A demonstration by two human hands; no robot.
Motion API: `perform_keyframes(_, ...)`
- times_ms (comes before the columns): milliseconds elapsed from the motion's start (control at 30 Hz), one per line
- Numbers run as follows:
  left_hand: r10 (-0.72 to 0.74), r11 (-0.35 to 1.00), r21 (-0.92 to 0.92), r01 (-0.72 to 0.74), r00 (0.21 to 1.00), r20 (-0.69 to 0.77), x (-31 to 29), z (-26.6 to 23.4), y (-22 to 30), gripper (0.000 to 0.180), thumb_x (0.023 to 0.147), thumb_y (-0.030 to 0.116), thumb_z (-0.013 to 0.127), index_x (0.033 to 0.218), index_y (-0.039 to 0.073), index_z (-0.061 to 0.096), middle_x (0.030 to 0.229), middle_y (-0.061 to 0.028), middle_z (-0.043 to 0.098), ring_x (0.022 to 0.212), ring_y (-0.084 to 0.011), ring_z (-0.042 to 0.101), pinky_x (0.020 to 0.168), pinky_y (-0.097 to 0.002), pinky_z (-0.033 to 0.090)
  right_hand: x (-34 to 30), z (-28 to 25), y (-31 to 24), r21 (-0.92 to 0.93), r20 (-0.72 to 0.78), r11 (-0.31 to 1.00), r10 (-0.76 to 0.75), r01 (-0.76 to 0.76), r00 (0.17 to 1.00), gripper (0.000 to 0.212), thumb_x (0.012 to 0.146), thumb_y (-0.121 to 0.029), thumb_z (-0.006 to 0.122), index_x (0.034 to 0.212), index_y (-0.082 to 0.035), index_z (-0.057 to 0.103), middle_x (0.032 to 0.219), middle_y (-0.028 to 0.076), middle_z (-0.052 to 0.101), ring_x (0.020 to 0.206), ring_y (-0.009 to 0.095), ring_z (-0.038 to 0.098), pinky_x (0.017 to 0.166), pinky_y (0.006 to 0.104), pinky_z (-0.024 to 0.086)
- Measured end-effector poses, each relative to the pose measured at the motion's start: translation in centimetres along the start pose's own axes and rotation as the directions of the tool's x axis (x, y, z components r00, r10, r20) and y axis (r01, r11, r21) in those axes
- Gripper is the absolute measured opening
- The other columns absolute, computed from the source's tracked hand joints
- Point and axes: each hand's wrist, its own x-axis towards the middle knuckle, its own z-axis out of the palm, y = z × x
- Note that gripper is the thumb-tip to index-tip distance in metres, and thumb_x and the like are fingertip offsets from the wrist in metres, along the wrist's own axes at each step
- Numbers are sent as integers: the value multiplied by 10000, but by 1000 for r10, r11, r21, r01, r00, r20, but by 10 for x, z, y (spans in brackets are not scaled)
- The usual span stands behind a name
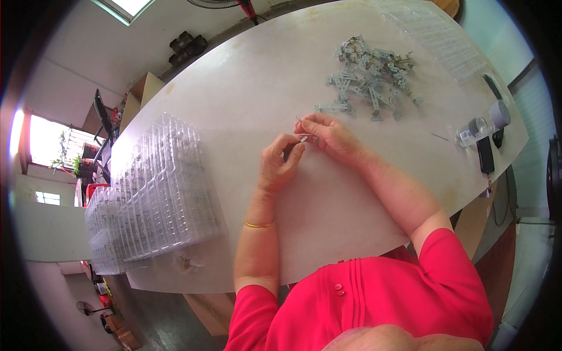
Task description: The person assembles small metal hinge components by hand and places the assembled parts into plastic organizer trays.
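Observation:
Both hands meet over the middle of the white table. My left hand is closed in a pinch, with a small light-coloured metal part at its fingertips. Close against it, my right hand is pinched too, and a thin metal tip sticks out past its fingers. Most of what the fingers hold is hidden, so I cannot tell whether it is one part or two. Just beyond the right hand lies a loose pile of small grey metal brackets, some with brass-coloured bits.
Stacked clear plastic trays fill the table's left side. Another clear tray lies at the far right. A clear bottle lies on the right, near a black phone-like object and a thin metal rod.

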Motion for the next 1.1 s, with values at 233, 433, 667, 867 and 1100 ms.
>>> perform_keyframes(233,287,894,415,-169,927,-241,3,6,-2,112,859,75,709,888,38,608,670,-52,567,583,-140,527,572,-279,444,-1,7,3,0,-47,994,-105,105,993,154,1018,-202,537,1068,-77,613,1066,28,634,1042,128,595,931,314,519)
perform_keyframes(433,496,724,619,-305,854,-160,8,4,2,133,804,79,725,889,64,624,736,-41,621,634,-218,582,677,-366,458,0,7,4,-168,-57,980,-115,104,992,165,1015,-199,544,1057,-50,602,1056,48,642,973,123,624,851,288,557)
perform_keyframes(667,583,658,672,-339,794,-171,11,6,11,166,800,86,690,952,54,632,797,-86,622,673,-226,594,678,-342,468,1,2,5,-209,-120,962,-205,177,971,171,1011,-172,544,1065,-15,588,1070,82,648,967,148,637,884,320,561)
perform_keyframes(867,-98,984,-162,73,983,-153,0,-5,-5,277,911,128,590,1144,-20,617,989,-67,664,813,-119,598,698,-266,497,7,2,5,-86,-167,962,-269,258,949,145,1000,-138,555,1041,-6,598,1040,87,649,931,139,644,863,306,582)
perform_keyframes(1100,-239,877,-417,240,969,56,2,-6,6,299,936,97,582,1199,-44,592,1009,-106,682,830,-141,646,756,-279,533,7,0,6,-93,-177,960,-278,265,944,145,992,-153,577,1020,-14,607,984,59,641,889,115,625,829,285,570)
